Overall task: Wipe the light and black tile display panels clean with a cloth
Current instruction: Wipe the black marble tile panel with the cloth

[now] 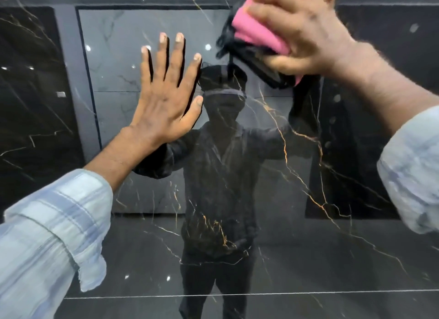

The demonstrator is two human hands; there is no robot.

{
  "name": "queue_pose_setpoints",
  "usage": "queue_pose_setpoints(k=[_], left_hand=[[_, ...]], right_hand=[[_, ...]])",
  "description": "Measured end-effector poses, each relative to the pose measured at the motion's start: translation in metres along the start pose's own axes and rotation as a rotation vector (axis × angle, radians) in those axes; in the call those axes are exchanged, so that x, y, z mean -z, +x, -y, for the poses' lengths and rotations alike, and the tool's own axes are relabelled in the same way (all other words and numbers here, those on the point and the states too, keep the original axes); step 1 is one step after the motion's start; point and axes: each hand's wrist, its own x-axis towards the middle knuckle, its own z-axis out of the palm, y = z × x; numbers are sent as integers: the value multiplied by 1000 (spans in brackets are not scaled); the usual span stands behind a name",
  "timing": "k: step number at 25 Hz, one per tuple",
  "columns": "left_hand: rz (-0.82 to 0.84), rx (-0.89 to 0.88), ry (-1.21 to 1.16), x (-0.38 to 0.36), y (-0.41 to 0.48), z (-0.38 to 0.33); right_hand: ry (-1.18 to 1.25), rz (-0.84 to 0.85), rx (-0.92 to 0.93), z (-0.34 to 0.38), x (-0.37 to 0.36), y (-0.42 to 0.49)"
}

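Overhead, right hand (304,31) clutched the pink cloth (256,33), seemingly on the glossy black panel (273,252); left hand (164,100) lay flat, fingers spread

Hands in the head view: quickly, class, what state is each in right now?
Left hand: open, fingers spread, flat on the black tile panel.
Right hand: grips the pink cloth against the panel.
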Motion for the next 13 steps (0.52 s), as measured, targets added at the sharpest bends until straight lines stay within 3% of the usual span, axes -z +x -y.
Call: queue_pose_setpoints(k=[2,3,4,6,7,8,11,12,13], left_hand=[[9,-20,-13,-1,-9,0],[10,-23,-17,-1,-13,-1],[10,-26,-20,-1,-15,-3],[18,-36,-27,-1,-18,-4],[22,-42,-32,0,-19,-4],[23,-46,-42,1,-20,-4],[31,-63,-84,2,-30,-6],[35,-69,-89,2,-33,-7],[36,-74,-94,3,-36,-7]], right_hand=[[14,-74,-454,7,-3,-8],[-42,-83,-513,24,-8,-11],[-88,-98,-410,46,-20,-13],[-88,-64,17,69,-33,-25],[-115,-43,102,62,-29,-27],[-101,-65,32,51,-23,-26],[-2,-200,-506,58,-26,-25],[-16,-222,-512,72,-32,-27],[-37,-212,-388,86,-39,-32]])
